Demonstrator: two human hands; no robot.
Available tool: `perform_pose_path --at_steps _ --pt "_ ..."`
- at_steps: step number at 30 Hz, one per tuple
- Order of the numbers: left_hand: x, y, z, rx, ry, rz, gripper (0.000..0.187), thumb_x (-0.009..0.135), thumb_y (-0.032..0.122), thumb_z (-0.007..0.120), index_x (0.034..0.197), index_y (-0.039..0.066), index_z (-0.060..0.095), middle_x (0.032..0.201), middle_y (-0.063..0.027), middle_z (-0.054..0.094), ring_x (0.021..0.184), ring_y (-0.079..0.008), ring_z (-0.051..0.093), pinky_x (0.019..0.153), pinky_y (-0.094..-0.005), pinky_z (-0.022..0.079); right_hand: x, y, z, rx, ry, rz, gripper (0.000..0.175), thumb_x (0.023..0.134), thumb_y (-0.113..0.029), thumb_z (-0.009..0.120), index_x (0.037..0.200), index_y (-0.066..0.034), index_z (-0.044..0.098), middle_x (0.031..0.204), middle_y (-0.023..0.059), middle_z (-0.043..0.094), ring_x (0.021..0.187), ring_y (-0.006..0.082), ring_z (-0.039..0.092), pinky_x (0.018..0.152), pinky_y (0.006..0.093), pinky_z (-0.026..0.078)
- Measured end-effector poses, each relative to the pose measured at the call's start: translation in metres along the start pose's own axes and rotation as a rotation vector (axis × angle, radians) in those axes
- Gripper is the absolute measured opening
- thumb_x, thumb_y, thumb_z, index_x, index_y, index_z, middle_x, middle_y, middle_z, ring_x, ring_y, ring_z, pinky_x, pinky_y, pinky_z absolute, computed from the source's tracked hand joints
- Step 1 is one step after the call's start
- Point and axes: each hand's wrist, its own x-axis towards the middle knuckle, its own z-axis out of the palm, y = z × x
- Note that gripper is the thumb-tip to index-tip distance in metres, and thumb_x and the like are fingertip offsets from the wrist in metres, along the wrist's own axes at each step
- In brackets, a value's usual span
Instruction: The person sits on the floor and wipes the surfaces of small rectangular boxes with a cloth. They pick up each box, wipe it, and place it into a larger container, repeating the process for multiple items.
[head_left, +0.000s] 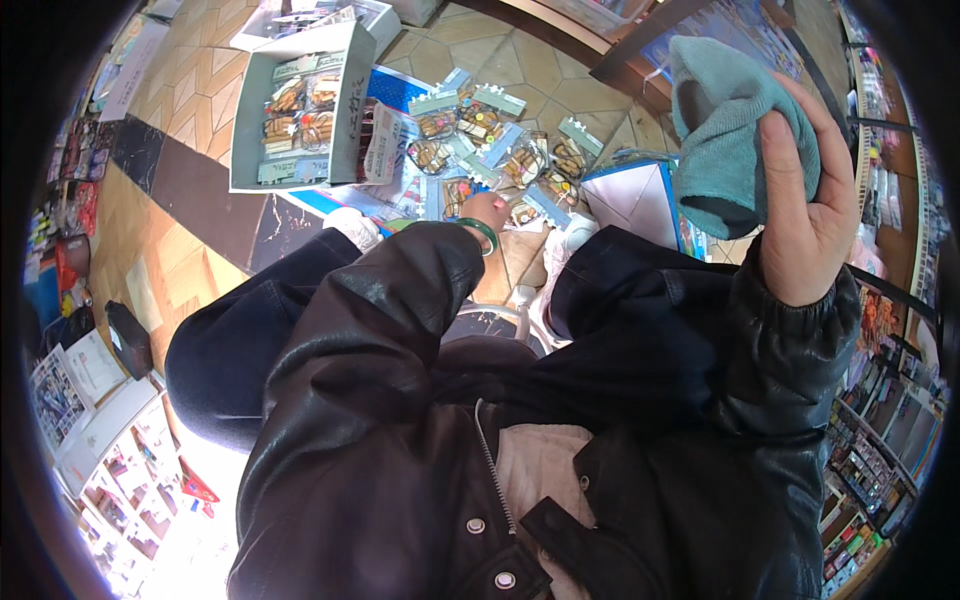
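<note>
My right hand (806, 202) is raised at the right, gripping a teal cloth (731, 135) between thumb and fingers. My left hand (486, 210), with a green bangle at the wrist, reaches down to the floor between my feet, at the near edge of a pile of small clear packets (517, 161) with printed header cards. Its fingers are partly hidden, so what it holds cannot be told. Behind and left of it, a tilted white box (352, 105) bears handwriting and holds more such packets (300, 127).
Another open box (386, 26) stands behind the first. A white-faced flat item (630, 199) lies right of the packets, beside my shoe (559, 247). Wooden cabinet edges are at the upper right, and stocked shelves (885, 450) line the right side. A black case (129, 341) is at the left.
</note>
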Motion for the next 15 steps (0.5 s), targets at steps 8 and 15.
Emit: perform_pose_path --at_steps 8,15 --pt "0.012 0.052 0.048 -0.9 -0.198 -0.819 0.024 0.087 0.021 0.071 0.084 -0.001 0.064 0.072 -0.0093 0.067 0.047 -0.0143 0.055 0.038 -0.0283 0.039 0.001 -0.002 0.0 -0.038 0.04 0.072 0.032 0.096 -0.014 0.06 0.126 -0.0022 0.059 0.116 0.0074 0.064 0.105 0.0142 0.06 0.092 0.0251 0.046" --pt "-0.002 0.076 0.031 -0.533 -0.016 -0.068 0.015 0.086 0.016 0.068 0.079 0.005 0.061 0.064 -0.0031 0.059 0.044 -0.0117 0.046 0.04 -0.0279 0.034 0.007 0.0 0.002 0.019 0.007 0.001 0.031 0.096 -0.013 0.06 0.125 -0.0014 0.059 0.115 0.0071 0.064 0.104 0.0133 0.06 0.091 0.0245 0.046"
